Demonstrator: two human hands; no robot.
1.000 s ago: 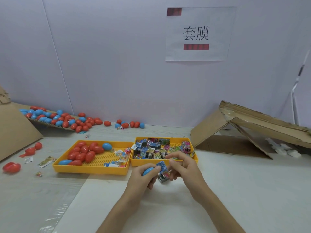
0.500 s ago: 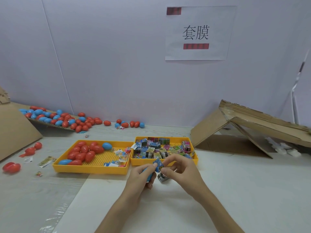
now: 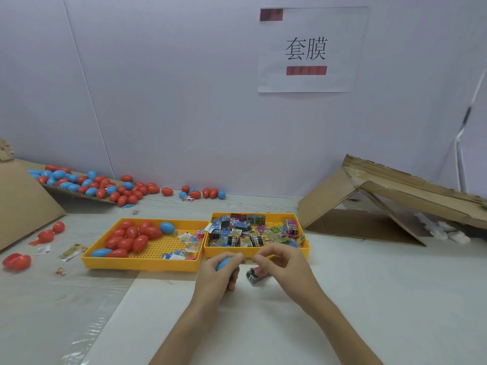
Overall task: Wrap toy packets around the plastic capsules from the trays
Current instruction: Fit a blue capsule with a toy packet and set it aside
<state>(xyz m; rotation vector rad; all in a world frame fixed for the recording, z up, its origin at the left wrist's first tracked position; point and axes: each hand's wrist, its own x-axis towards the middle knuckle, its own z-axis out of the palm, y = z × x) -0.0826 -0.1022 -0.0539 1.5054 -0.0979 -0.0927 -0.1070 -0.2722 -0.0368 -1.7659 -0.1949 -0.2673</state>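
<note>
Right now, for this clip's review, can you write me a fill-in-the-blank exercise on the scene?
The left hand grips a ___ capsule.
The left tray holds capsules that are mostly ___.
The toy packets fill the other tray, on the ___.
Missing words: blue; red; right.

Bare hands, left (image 3: 216, 279) and right (image 3: 286, 270), bare forearms (image 3: 184, 330)

Head view, looking forward-down, close over table (image 3: 369, 299).
</note>
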